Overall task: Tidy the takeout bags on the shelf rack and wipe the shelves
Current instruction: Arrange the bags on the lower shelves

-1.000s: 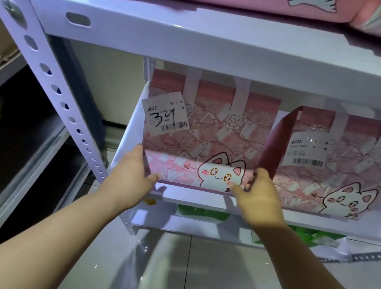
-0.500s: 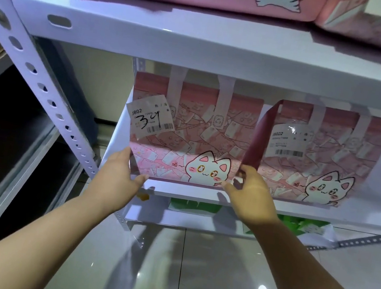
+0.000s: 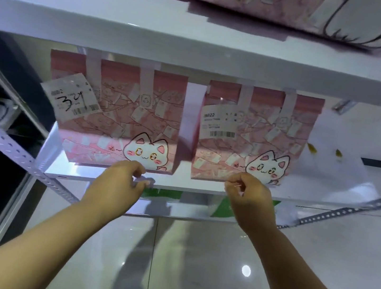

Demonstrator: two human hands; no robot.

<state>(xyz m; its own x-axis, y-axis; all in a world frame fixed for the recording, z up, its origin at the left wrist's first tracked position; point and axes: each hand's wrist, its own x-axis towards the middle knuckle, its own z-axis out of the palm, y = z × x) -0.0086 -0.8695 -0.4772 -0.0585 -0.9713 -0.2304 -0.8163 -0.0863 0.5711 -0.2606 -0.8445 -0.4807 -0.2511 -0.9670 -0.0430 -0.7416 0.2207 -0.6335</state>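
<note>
Pink left takeout bag (image 3: 119, 113) and right takeout bag (image 3: 257, 140) stand apart on the white shelf (image 3: 180, 181). Our left hand (image 3: 116, 182) and right hand (image 3: 250, 201) curl fingers at their bases; we cannot tell if they grip.

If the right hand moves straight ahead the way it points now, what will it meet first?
Probably the lower front of the right pink bag, standing on the shelf just beyond the right hand. Depth is unclear; the hand may be touching it.
</note>
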